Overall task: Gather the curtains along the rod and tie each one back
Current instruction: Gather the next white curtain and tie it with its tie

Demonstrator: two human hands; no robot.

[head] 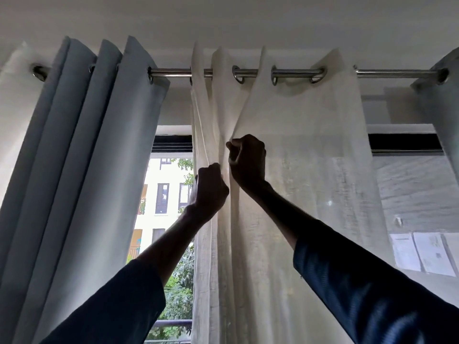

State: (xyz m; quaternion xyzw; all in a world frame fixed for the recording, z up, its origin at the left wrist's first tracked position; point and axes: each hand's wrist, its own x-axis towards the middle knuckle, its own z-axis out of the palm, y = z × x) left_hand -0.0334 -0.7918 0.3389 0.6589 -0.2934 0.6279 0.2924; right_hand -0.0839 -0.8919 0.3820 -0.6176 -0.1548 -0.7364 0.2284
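A sheer cream curtain [310, 150] hangs by metal eyelets from a chrome rod [293, 70] just under the ceiling. Its left part is bunched into folds, its right part is spread flat. My left hand [211, 189] pinches a fold at the curtain's left edge. Just above and to the right of it, my right hand [247, 161] grips the neighbouring fold in a fist. A grey-blue opaque curtain [82, 157] is gathered in deep pleats at the left of the rod. Another grey-blue curtain [444, 95] shows at the far right edge.
Between the grey-blue and cream curtains a gap shows the window [169, 194], with a building and trees outside. Papers [422, 252] are stuck on the glass at the right behind the sheer fabric. A white ceiling [223, 18] sits close above the rod.
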